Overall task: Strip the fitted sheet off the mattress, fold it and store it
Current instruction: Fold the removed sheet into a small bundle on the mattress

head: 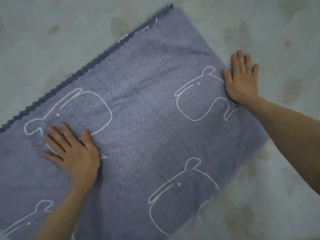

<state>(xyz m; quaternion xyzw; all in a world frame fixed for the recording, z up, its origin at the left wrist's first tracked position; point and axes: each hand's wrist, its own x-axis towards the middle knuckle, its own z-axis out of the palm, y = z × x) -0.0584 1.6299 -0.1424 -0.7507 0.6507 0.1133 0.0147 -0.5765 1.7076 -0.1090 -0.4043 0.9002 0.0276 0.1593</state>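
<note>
1. Lying flat on the pale mattress [52, 49], the folded fitted sheet [147, 127] runs as a slanted rectangle from the picture's lower left toward the far middle of the mattress surface.
2. Its far-left edge is a darker blue scalloped hem [83, 71], running straight on the diagonal up to the far corner of the fold.
3. Its right edge slants down from that corner; beyond it bare mattress shows, faintly printed with leaf shapes, out to the right and along the near right.
4. Bare mattress also spreads past the hem to the left and far side; no mattress edge is in view.
5. The left hand [74, 153] lies palm down on the sheet's left part, fingers straight and spread, pressing the cloth and gripping nothing.
6. The right hand [242, 78] lies flat at the sheet's right edge, fingers straight and reaching onto the mattress, thumb and palm on the cloth, holding nothing.
7. The sheet is grey-blue woven cloth with white outline drawings of long-snouted animals; it looks smooth, with only faint creases across the middle.
</note>
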